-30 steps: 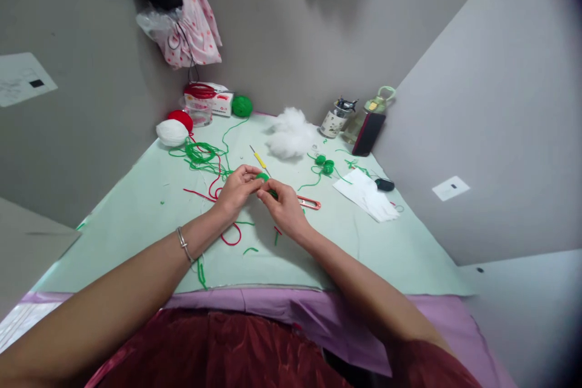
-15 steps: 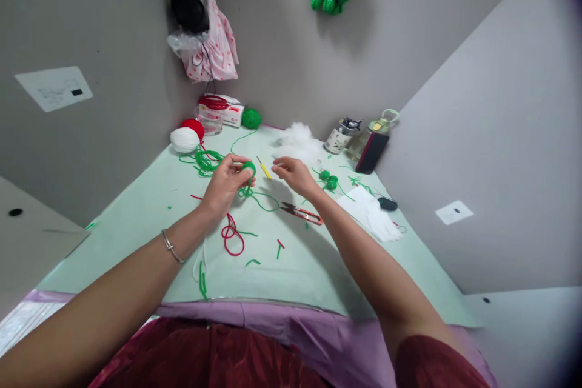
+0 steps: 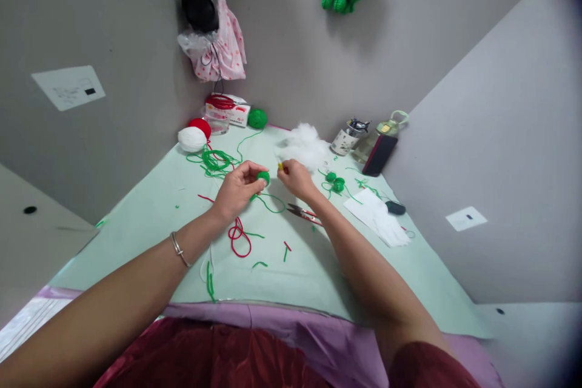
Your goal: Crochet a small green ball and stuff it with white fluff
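My left hand (image 3: 239, 191) pinches a small round green crocheted piece (image 3: 263, 177) between thumb and fingers. A green yarn tail (image 3: 273, 197) loops from below it onto the table. Close by on the right, my right hand (image 3: 297, 180) is closed on a crochet hook with a yellow handle (image 3: 280, 166); most of the handle is hidden by the fingers. Beneath my right wrist lie thread snips (image 3: 302, 212) with red handles, partly covered. White stuffing (image 3: 304, 147) sits just behind my right hand.
Small green crocheted balls (image 3: 335, 182) and white sheets (image 3: 375, 215) lie to the right. At the back stand a pen cup (image 3: 344, 141), a bottle and a leaning phone (image 3: 381, 155). White yarn (image 3: 191, 139), tangled green yarn (image 3: 217, 161) and a red loop (image 3: 239, 237) are left.
My right hand has picked up the crochet hook from the table and closed around it. My left hand still holds the green piece, now turned slightly. The whole view has shifted a little.
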A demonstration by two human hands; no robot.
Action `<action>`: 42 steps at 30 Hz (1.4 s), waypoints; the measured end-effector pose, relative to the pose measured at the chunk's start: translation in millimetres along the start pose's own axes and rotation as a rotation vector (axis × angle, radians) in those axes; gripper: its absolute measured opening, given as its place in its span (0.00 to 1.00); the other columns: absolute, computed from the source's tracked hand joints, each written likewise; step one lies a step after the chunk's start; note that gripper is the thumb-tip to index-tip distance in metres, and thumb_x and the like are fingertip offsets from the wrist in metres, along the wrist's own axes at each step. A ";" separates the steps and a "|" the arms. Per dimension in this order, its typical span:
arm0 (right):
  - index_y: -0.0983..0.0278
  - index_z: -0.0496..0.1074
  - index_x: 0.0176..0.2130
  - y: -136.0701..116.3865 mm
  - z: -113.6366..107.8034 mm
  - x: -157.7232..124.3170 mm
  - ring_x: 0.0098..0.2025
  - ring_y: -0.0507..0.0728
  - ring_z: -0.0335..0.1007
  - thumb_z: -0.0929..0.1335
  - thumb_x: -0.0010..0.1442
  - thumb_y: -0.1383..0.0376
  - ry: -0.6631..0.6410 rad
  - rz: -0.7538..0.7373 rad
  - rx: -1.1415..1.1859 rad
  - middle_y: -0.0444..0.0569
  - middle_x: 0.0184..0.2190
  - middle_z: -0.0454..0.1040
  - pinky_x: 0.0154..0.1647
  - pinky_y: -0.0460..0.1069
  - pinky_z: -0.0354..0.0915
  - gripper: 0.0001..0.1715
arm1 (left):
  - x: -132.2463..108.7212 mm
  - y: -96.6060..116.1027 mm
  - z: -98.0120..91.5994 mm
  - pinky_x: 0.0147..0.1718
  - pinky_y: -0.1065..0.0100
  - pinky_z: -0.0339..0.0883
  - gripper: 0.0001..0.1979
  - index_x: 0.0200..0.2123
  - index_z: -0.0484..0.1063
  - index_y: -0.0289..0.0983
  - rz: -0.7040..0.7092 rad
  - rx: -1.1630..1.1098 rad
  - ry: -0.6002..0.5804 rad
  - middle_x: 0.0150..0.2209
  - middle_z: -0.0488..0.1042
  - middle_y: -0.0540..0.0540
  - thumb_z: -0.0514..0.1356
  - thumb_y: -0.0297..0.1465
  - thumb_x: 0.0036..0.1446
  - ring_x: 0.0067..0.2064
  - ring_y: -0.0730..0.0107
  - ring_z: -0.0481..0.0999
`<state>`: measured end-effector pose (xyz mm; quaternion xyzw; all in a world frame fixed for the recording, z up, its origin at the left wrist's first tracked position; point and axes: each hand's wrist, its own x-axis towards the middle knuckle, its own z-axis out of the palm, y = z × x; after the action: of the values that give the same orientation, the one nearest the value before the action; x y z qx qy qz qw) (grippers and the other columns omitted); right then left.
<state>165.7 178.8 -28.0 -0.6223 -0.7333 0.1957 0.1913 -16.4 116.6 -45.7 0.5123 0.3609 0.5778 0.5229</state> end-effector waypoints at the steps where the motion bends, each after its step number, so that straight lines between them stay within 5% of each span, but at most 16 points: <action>1: 0.68 0.76 0.44 1.0 -7.9 -11.0 0.47 0.59 0.75 0.66 0.70 0.63 0.005 -0.032 0.051 0.54 0.46 0.78 0.54 0.58 0.72 0.11 | -0.4 -0.1 0.4 0.31 0.68 0.64 0.11 0.37 0.77 0.38 -0.003 0.004 0.005 0.25 0.73 0.55 0.69 0.28 0.47 0.26 0.73 0.70; 7: 0.63 0.72 0.44 -1.9 -31.0 -90.4 0.37 0.54 0.72 0.60 0.67 0.61 -0.102 -0.209 0.429 0.46 0.35 0.74 0.41 0.50 0.69 0.14 | -4.8 0.1 5.6 0.29 0.67 0.62 0.10 0.36 0.76 0.38 -0.030 0.046 -0.005 0.24 0.71 0.55 0.68 0.31 0.48 0.25 0.72 0.68; 11: 0.61 0.71 0.47 -5.9 -22.5 -116.2 0.26 0.50 0.58 0.63 0.66 0.62 -0.216 -0.136 0.784 0.38 0.25 0.65 0.30 0.48 0.57 0.13 | -7.6 -0.7 9.5 0.29 0.67 0.62 0.11 0.37 0.76 0.39 -0.030 0.101 -0.007 0.27 0.73 0.54 0.68 0.32 0.48 0.26 0.72 0.69; 16: 0.63 0.78 0.45 -8.5 -17.6 -116.8 0.26 0.50 0.52 0.61 0.71 0.48 -0.199 -0.118 0.711 0.39 0.25 0.59 0.28 0.48 0.52 0.26 | -9.0 -5.0 10.9 0.30 0.68 0.60 0.10 0.37 0.77 0.40 0.012 0.171 0.009 0.28 0.70 0.54 0.69 0.31 0.48 0.28 0.72 0.65; 22: 0.63 0.77 0.38 -5.1 -5.3 -109.6 0.21 0.48 0.54 0.69 0.61 0.52 -0.216 0.041 0.848 0.36 0.21 0.62 0.23 0.47 0.56 0.17 | -11.8 -7.6 13.1 0.31 0.67 0.61 0.11 0.37 0.77 0.39 0.038 0.199 -0.007 0.27 0.69 0.54 0.70 0.31 0.48 0.29 0.70 0.66; 30: 0.64 0.78 0.37 -9.8 -4.7 -110.2 0.16 0.47 0.55 0.69 0.61 0.55 -0.260 0.079 0.896 0.36 0.14 0.65 0.20 0.45 0.49 0.14 | -13.8 -6.4 14.8 0.32 0.67 0.63 0.10 0.37 0.77 0.40 0.057 0.203 -0.019 0.29 0.70 0.52 0.69 0.32 0.50 0.30 0.70 0.68; 42: 0.62 0.73 0.35 -10.6 -7.6 -103.0 0.15 0.47 0.37 0.67 0.58 0.53 -0.329 0.129 1.060 0.30 0.14 0.50 0.20 0.47 0.43 0.15 | -18.5 -13.7 16.2 0.37 0.65 0.66 0.09 0.40 0.79 0.40 0.086 0.214 -0.054 0.32 0.74 0.50 0.69 0.33 0.55 0.33 0.67 0.72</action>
<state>176.5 75.9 -19.7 -0.4459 -0.5152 0.6436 0.3486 1.2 99.3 -59.2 0.5957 0.3841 0.5437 0.4494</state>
